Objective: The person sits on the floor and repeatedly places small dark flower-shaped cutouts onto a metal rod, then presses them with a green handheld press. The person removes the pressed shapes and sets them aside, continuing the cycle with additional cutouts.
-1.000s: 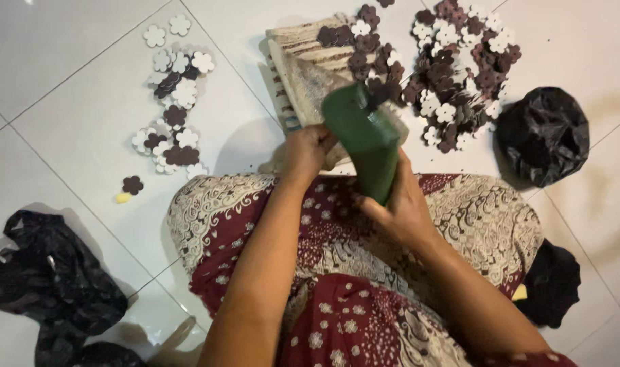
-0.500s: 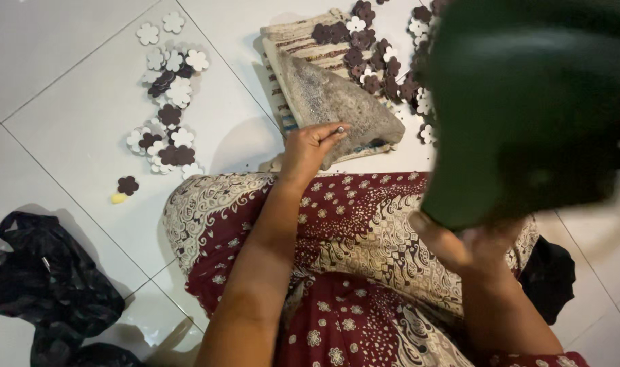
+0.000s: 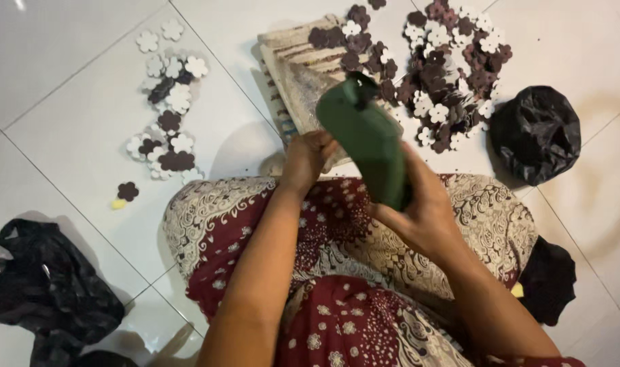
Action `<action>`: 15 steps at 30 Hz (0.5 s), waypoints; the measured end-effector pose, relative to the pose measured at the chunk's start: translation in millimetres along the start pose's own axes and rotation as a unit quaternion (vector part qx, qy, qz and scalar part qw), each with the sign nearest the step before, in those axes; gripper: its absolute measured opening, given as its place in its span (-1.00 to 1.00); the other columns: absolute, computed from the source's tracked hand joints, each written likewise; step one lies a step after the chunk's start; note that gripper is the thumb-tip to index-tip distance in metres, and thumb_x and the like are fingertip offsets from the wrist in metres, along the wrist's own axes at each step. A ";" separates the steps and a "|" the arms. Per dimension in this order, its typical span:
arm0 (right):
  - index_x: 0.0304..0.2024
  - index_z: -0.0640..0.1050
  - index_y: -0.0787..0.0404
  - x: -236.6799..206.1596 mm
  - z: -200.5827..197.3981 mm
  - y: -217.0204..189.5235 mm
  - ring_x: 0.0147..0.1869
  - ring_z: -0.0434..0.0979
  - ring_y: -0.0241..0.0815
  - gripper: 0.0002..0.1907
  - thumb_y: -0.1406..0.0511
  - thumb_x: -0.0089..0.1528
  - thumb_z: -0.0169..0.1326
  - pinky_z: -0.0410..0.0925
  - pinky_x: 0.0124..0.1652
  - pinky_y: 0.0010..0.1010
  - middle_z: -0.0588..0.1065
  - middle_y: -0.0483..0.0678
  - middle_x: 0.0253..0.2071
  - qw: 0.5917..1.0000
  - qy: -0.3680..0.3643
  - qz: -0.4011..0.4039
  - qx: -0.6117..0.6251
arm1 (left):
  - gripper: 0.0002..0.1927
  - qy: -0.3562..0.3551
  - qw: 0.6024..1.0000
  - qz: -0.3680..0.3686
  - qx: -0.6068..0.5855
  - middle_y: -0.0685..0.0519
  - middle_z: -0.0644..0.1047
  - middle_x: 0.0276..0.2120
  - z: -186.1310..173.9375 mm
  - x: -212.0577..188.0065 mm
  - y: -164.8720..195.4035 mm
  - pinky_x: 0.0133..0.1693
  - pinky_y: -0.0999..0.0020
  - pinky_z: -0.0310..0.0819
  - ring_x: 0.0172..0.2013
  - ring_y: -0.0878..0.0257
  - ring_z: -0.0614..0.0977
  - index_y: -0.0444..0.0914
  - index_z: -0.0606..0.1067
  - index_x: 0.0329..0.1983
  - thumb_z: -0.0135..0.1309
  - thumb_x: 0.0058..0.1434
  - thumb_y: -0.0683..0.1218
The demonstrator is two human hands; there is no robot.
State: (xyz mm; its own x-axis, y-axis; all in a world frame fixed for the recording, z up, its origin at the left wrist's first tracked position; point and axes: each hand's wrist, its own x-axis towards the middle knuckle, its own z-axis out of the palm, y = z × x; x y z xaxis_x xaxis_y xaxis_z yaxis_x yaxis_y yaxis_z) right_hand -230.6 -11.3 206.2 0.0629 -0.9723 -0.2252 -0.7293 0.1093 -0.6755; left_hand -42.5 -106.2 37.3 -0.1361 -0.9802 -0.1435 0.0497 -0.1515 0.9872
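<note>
Right hand [image 3: 425, 211] wrapped around green bottle [image 3: 367, 146], fingers gripping its lower body, nozzle tilted away over lap. Left hand [image 3: 308, 158] closed, touching bottle's side. Risk: squeezing while tilted, spilling onto patterned cloth [image 3: 364, 258] or flower cutouts [image 3: 452, 75] on floor.

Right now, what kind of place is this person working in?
Probably a home floor used for craft work: white floor tiles, piles of flower-shaped cutouts, and black plastic bags around a seated person.
</note>
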 end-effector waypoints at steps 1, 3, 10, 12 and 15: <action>0.42 0.13 0.17 -8.5 -6.8 4.8 0.05 0.56 0.04 -0.01 0.21 0.02 0.32 0.56 -0.05 -0.13 0.42 0.18 0.06 0.998 0.021 -0.036 0.054 | -0.82 -0.004 0.999 0.007 0.033 0.09 0.69 -0.24 0.6 -0.2 2.2 -0.54 0.42 0.41 -0.55 0.42 0.48 -0.11 0.69 -0.12 0.08 0.46 -0.17; 0.28 0.26 0.24 -22.1 -13.8 19.5 -0.04 0.58 -0.05 -0.20 0.20 0.08 0.31 0.55 -0.17 -0.23 0.48 0.11 -0.05 0.983 0.067 -0.122 0.120 | -0.77 -0.011 0.995 0.012 0.097 0.16 0.70 -0.09 0.3 -1.8 6.5 -0.63 0.44 0.40 -0.68 0.39 0.39 -0.04 0.66 -0.05 0.09 0.32 -0.17; 0.18 0.24 0.34 10.1 28.7 62.4 0.07 0.55 0.08 -0.38 0.15 0.18 0.08 0.55 -0.01 -0.06 0.48 0.21 -0.01 0.947 0.097 -0.176 -0.251 | -0.83 0.011 0.985 0.122 0.121 0.03 0.66 -0.23 -1.3 -1.4 18.1 -0.39 0.43 0.48 -0.43 0.46 0.58 -0.11 0.69 -0.03 0.18 0.38 -0.16; 0.29 0.17 0.30 12.8 34.6 51.5 0.10 0.52 0.13 -0.20 0.16 0.10 0.15 0.51 0.00 -0.01 0.43 0.23 0.05 0.990 0.062 -0.096 -0.086 | -0.85 -0.012 0.992 -0.025 0.126 -0.07 0.60 -0.52 -3.7 -5.9 19.1 -0.57 0.35 0.24 -0.61 0.38 0.42 -0.18 0.73 -0.17 0.15 0.41 -0.16; 0.47 0.06 0.24 12.9 26.2 22.5 0.13 0.46 0.20 0.09 0.17 -0.03 0.26 0.43 0.03 0.06 0.37 0.27 0.13 0.996 0.027 -0.047 -0.069 | -0.88 -0.004 0.995 0.044 0.089 0.07 0.58 -0.58 -5.3 -5.7 18.4 -0.55 0.40 0.38 -0.62 0.40 0.52 -0.21 0.68 -0.17 0.13 0.35 -0.17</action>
State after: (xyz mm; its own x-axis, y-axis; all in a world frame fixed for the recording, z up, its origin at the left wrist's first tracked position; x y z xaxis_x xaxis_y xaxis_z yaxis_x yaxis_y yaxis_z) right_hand -228.3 -16.0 169.7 0.1011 -0.9871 -0.1245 -0.8086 -0.0087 -0.5883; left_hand -35.5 -104.1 55.9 -0.1461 -0.9877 -0.0552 -0.1141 -0.0386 0.9927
